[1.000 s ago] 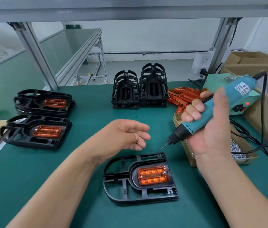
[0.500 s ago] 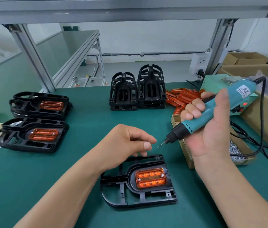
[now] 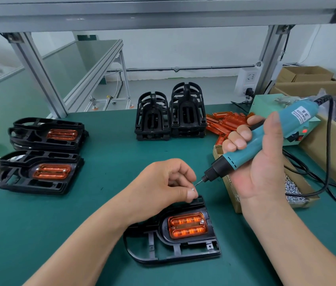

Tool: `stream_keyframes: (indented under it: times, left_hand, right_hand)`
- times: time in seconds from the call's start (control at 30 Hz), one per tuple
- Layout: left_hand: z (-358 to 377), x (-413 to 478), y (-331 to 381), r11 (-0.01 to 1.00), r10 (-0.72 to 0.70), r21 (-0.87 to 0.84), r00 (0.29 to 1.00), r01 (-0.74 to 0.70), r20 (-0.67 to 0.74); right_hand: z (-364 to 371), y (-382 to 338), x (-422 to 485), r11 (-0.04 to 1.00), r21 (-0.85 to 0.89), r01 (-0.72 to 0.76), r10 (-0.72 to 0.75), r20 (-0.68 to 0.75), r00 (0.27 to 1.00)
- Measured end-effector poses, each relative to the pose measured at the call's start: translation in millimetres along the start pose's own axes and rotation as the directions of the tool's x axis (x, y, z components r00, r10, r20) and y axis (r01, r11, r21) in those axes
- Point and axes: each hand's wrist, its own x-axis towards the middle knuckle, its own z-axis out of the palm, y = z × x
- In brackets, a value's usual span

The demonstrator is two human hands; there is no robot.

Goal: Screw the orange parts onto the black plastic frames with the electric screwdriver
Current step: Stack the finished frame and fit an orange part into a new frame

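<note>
Pinches a small screw [image 3: 192,189] in the curled left hand [image 3: 163,182], just beside the bit tip of the electric screwdriver [image 3: 237,161]. Grips that tool, tilted, in the right hand [image 3: 262,174] at 3 o'clock. At 6 o'clock on the tabletop [image 3: 105,153], lying flat: black frame [image 3: 175,252] with orange part [image 3: 186,226] seated in it.

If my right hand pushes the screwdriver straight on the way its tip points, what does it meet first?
Probably the small silver screw pinched in the fingers of the left hand, just off the teal electric screwdriver's tip; depth unclear.
</note>
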Motion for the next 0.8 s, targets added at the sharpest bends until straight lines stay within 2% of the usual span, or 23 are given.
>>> stream_keyframes:
  times: [0.6, 0.8]
  left_hand:
    - [-1.0, 0.7, 0.9, 0.999, 0.001, 0.032, 1.000, -0.001, 0.001]
    - [0.2, 1.3, -1.7, 1.000, -0.001, 0.022, 1.000, 0.001, 0.007]
  right_hand:
    - [1.7, 1.1, -1.1, 0.999, -0.045, -0.023, 0.025, 0.045, 0.999]
    - [2.7, 1.0, -2.2, 0.996, -0.082, -0.035, 0.045, 0.127, 0.991]
